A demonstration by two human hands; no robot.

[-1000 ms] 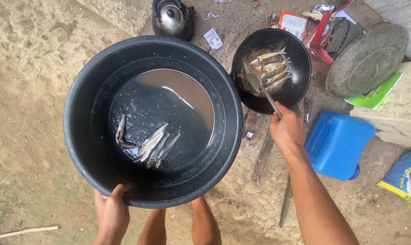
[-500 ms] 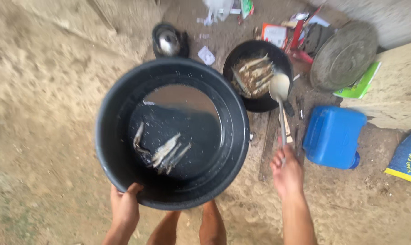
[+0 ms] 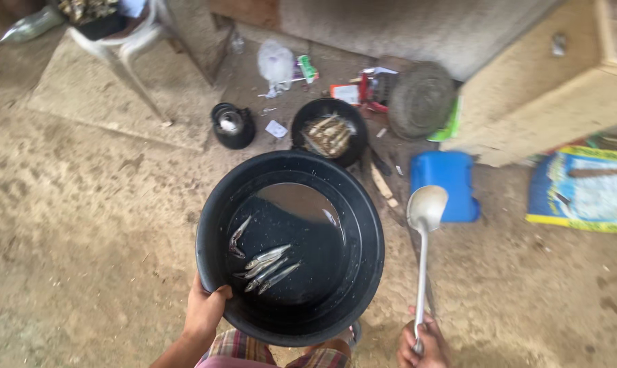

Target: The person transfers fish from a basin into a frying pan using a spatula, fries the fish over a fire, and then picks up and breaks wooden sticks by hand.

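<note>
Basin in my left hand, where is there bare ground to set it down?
The sandy ground left of the basin, below the kettle, is bare. So is the patch right of the ladle, below the blue can. It is crowded around the pan, the round lid and the litter by the wall.

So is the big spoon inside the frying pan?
No, the ladle is held up by the right hand, apart from the pan on the ground.
</note>
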